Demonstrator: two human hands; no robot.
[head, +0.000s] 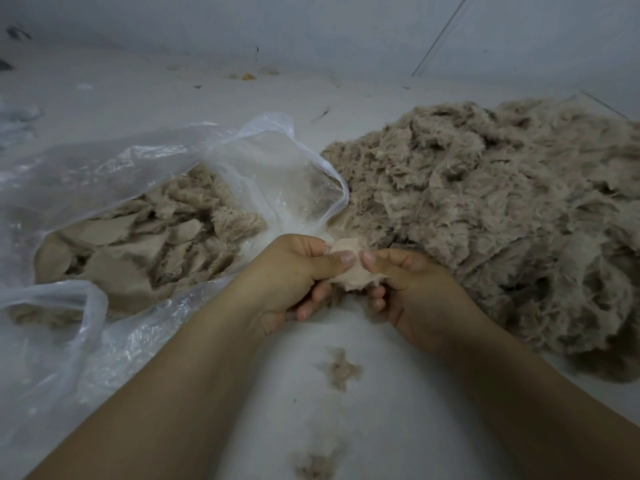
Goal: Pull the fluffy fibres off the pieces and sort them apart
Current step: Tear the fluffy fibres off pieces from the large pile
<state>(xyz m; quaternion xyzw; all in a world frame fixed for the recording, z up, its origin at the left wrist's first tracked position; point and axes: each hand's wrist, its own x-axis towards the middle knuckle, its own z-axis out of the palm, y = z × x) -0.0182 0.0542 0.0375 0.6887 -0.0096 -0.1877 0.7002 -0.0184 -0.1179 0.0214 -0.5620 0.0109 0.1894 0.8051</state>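
Item: small beige fabric piece [346, 268], frame centre, pinched between both thumbs; left hand [291, 275] grips its 9 o'clock edge, right hand [412, 285] its 3 o'clock edge, fingers curled beneath. Clear plastic bag [114, 174], 9 o'clock: holds stripped pieces [138, 244]. Fluffy pile [502, 209], 3 o'clock. Loose fibre tufts [341, 368], 6 o'clock.

Fibre pile [502, 209] cropped at right

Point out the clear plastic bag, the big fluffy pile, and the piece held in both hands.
clear plastic bag [277, 157], head view, on its raised upper rim.
big fluffy pile [485, 209], head view, on the middle of the heap.
held piece [349, 271], head view, on its bare backing between the thumbs.
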